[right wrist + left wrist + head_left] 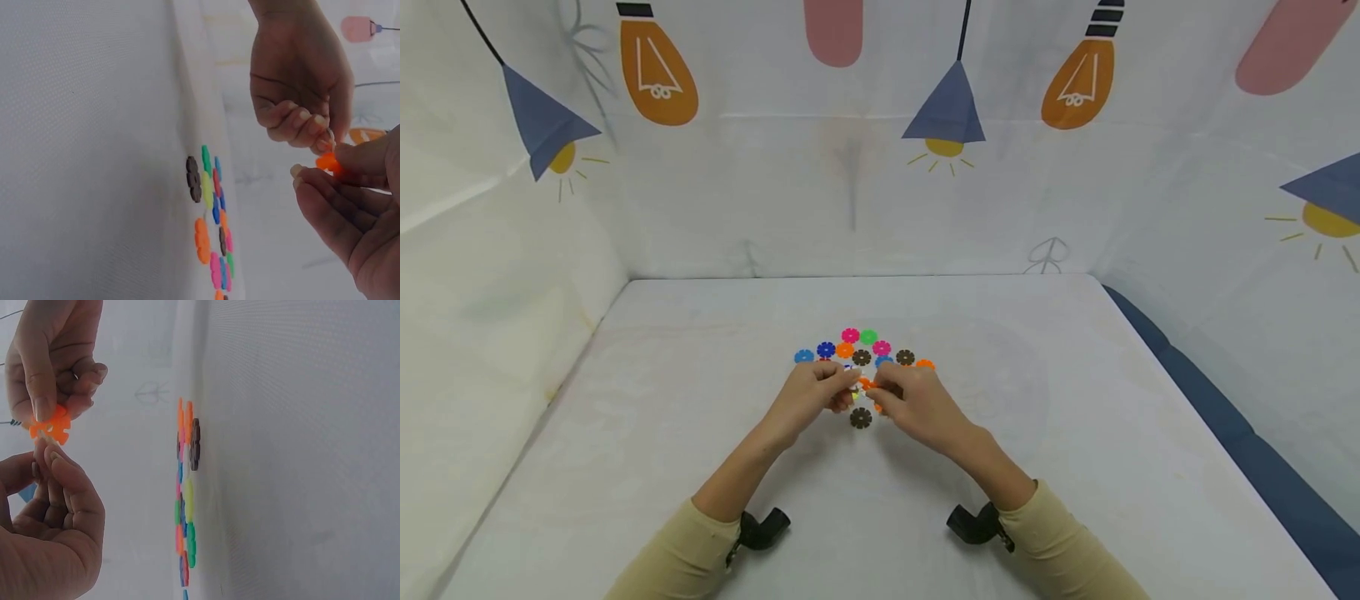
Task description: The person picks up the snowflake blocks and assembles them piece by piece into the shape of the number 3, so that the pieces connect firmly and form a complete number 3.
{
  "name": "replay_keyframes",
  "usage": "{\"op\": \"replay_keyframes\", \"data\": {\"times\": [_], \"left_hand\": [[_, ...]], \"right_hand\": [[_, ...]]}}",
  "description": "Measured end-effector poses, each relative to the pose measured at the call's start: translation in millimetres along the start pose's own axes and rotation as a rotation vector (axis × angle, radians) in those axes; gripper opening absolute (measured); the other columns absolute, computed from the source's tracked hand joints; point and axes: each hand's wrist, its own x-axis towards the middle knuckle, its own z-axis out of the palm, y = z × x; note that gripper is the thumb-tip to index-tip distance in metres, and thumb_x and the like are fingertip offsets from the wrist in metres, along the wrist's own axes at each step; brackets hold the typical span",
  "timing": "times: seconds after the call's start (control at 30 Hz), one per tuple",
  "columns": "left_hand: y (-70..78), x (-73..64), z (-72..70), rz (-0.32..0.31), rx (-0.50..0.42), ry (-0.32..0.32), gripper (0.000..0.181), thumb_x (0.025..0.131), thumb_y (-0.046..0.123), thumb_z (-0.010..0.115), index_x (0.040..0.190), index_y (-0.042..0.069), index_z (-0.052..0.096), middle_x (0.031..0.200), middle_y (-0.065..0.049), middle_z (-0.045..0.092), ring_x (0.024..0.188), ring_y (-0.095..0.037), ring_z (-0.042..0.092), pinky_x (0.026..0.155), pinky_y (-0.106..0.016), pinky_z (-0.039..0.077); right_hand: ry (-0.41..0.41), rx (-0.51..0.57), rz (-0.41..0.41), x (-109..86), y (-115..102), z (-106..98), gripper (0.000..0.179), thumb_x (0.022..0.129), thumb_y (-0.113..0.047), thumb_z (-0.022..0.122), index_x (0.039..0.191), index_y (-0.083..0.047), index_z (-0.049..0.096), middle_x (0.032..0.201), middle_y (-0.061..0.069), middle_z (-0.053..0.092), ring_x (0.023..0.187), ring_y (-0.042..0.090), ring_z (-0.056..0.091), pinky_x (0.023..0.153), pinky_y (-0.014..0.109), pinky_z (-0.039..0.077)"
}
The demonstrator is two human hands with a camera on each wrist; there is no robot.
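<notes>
Over the table's middle, my right hand [923,406] pinches an orange notched plastic disc [59,424] between thumb and fingers. Opposite it, my left hand [812,390] pinches a small whitish piece [332,139] edge-on against the orange disc; its full shape is hidden by the fingertips. Both hands are raised above the table, the fingertips nearly meeting. Beneath and beyond them lie several loose notched discs, among them a brown disc [861,417] nearest me, a pink disc [850,335], a green disc [868,337] and a light blue disc [804,356]. The hands cover part of this group.
A white table [700,333] carries the discs, with white printed cloth walls [775,192] at the back and sides. Dark blue material [1210,400] shows past the right edge. Black wrist devices [763,529] sit at both beige sleeves.
</notes>
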Motion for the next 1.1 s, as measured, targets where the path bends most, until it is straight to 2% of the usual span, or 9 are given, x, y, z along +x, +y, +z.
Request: {"op": "replay_keyframes", "data": {"times": [0.17,0.4,0.5,0.63,0.73,0.83,0.93,1.1], "left_hand": [[0.7,0.2,-0.7,0.000,-0.011,0.001,0.037,0.097,0.034,0.063,0.079,0.001,0.066,0.070,-0.004,0.064,0.073,-0.030,0.064,0.069,-0.027,0.057],[1.5,-0.2,-2.5,0.012,-0.019,0.005,0.038,0.098,0.033,0.062,0.087,-0.003,0.067,0.071,-0.002,0.064,0.084,-0.047,0.062,0.069,-0.027,0.057],[0.4,0.4,-2.8,0.016,-0.026,0.000,0.036,0.098,0.032,0.062,0.085,-0.001,0.067,0.071,-0.003,0.064,0.084,-0.048,0.061,0.070,-0.027,0.057],[-1.2,1.2,-2.5,0.020,-0.029,-0.002,0.034,0.098,0.031,0.062,0.084,0.001,0.067,0.072,-0.005,0.065,0.080,-0.042,0.063,0.070,-0.027,0.058],[-1.5,1.1,-2.0,0.017,-0.036,-0.002,0.034,0.097,0.032,0.063,0.082,0.002,0.067,0.074,-0.009,0.067,0.080,-0.040,0.065,0.070,-0.027,0.058],[-1.3,0.7,-1.3,0.009,-0.044,-0.005,0.035,0.097,0.033,0.064,0.081,0.002,0.066,0.076,-0.010,0.068,0.083,-0.043,0.065,0.071,-0.028,0.059],[-1.0,0.3,-0.6,0.004,-0.048,-0.012,0.035,0.097,0.033,0.064,0.081,0.002,0.067,0.075,-0.008,0.068,0.085,-0.045,0.064,0.071,-0.028,0.059],[-1.7,0.4,0.6,0.002,-0.037,-0.021,0.035,0.096,0.034,0.064,0.082,0.002,0.067,0.074,-0.004,0.067,0.080,-0.037,0.066,0.071,-0.027,0.058]], "right_hand": [[-0.061,0.011,0.017,0.9,6,-8,0.008,0.089,-0.013,0.074,0.085,-0.013,0.067,0.074,0.004,0.070,0.061,0.002,0.056,0.058,0.019,0.052],[-0.190,-0.002,0.118,3.3,14,-16,0.004,0.090,-0.013,0.072,0.090,-0.013,0.068,0.082,0.004,0.074,0.069,0.005,0.062,0.065,0.022,0.054],[-0.196,-0.047,0.144,3.5,19,-16,0.004,0.090,-0.013,0.073,0.092,-0.012,0.069,0.081,0.001,0.072,0.071,0.006,0.061,0.066,0.022,0.053],[-0.194,-0.097,0.168,4.1,25,-14,0.007,0.089,-0.013,0.073,0.094,-0.011,0.071,0.079,-0.004,0.069,0.071,0.007,0.060,0.065,0.022,0.052],[-0.218,-0.130,0.196,5.1,28,-12,0.009,0.088,-0.012,0.073,0.097,-0.010,0.072,0.079,-0.005,0.068,0.071,0.007,0.058,0.065,0.021,0.051],[-0.253,-0.151,0.230,5.7,31,-8,0.013,0.087,-0.013,0.073,0.100,-0.009,0.072,0.080,-0.006,0.066,0.072,0.008,0.056,0.065,0.022,0.050],[-0.274,-0.165,0.250,5.9,34,-3,0.016,0.087,-0.014,0.074,0.102,-0.009,0.071,0.082,-0.005,0.065,0.074,0.010,0.056,0.066,0.023,0.049],[-0.279,-0.198,0.253,4.7,38,4,0.019,0.085,-0.015,0.075,0.104,-0.010,0.070,0.090,-0.001,0.066,0.081,0.011,0.056,0.071,0.025,0.049]]}}
